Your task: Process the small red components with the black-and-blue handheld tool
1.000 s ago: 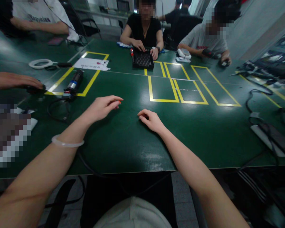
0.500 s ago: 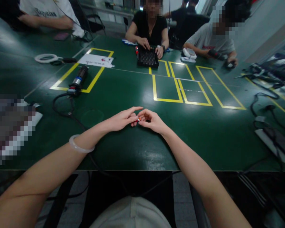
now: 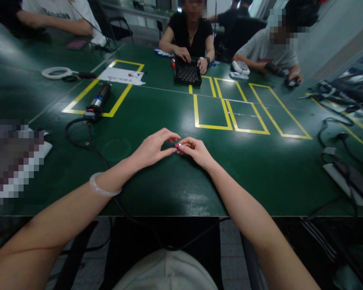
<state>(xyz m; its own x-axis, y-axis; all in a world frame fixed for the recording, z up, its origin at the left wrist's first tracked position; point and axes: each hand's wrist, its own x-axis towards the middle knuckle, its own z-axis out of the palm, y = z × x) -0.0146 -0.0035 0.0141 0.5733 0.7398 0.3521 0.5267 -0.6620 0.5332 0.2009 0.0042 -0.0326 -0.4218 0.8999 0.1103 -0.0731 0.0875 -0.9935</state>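
Observation:
A small red-and-dark piece [image 3: 176,146] with a pale end is between my two hands, just above the table. Its exact kind is too small to make out. My right hand [image 3: 196,151] is closed, pinching the piece between thumb and fingertips. My left hand [image 3: 153,147] arches beside it with thumb and fingers apart; the thumb tip is close to or touching the piece. A pale bangle [image 3: 104,191] circles my left wrist. Under both hands lies the green tabletop [image 3: 169,185].
Left of my hands, a black cylindrical device [image 3: 98,100] with a cable lies by yellow tape. A white ring with a handle [image 3: 57,73] and a paper sheet [image 3: 121,75] are behind it. Across the table, a person works over a black tray [image 3: 187,72]. Cables [image 3: 332,121] lie at right.
My left hand has lifted and its fingers have opened into an arch. The small piece has turned and moved slightly away from me, with my right hand's pinch on it.

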